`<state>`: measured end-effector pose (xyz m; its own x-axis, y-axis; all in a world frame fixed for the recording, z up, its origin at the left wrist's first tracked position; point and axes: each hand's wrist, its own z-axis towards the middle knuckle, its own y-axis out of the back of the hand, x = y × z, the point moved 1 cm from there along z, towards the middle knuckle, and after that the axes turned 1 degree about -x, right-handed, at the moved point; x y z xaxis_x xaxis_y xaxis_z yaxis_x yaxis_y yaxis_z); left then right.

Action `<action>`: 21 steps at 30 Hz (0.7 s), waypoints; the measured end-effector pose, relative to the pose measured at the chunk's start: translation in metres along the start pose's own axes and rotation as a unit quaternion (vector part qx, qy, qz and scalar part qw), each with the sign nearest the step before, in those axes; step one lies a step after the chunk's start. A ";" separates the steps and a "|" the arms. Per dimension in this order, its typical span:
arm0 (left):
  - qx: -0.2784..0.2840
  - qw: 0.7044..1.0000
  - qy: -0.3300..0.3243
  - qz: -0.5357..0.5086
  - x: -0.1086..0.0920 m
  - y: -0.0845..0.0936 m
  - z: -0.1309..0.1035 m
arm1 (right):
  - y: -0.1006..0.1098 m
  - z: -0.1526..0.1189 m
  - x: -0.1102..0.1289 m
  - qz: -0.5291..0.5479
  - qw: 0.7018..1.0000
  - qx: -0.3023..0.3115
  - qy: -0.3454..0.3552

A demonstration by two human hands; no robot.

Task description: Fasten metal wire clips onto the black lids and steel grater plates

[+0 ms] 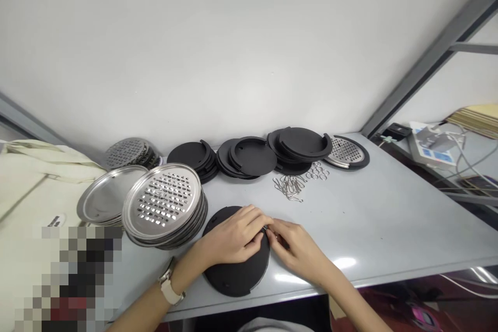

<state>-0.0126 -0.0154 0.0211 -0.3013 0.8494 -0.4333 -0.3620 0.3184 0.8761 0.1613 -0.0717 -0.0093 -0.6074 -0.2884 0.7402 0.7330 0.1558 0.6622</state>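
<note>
Head view. Black disc (pixel 237 267), round and flat, lies on the grey table (pixel 369 218) near its front edge, just right of a stack of perforated metal trays (pixel 165 202). Left hand (pixel 233 238), watch (pixel 171 285) on the wrist, rests on the disc with fingers curled. Right hand (pixel 298 251) meets it at the disc's right edge; the fingertips of both pinch a small metal piece (pixel 266 229), too small to identify. Plain metal plates (pixel 105 197) sit left of the trays. More perforated trays (pixel 130 151) at the back left. Stacks of black discs (pixel 249 155) along the wall. Loose wire clips and rings (pixel 298 181) in front of them. One assembled tray in black rim (pixel 346 152) at the far right.
</note>
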 end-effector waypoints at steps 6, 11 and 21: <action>-0.017 1.000 -0.002 -0.013 0.001 0.000 -0.001 | 0.000 -0.001 0.000 -0.001 1.000 -0.022 0.006; -0.016 1.000 -0.001 -0.021 0.002 0.000 -0.002 | -0.001 0.000 0.000 0.002 1.000 -0.025 0.001; -0.003 0.999 0.014 -0.033 0.002 0.000 -0.003 | -0.002 0.003 0.001 -0.010 1.000 -0.010 -0.008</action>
<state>-0.0155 -0.0147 0.0194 -0.3000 0.8147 -0.4963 -0.3880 0.3711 0.8436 0.1585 -0.0699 -0.0097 -0.6262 -0.2762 0.7291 0.7270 0.1307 0.6740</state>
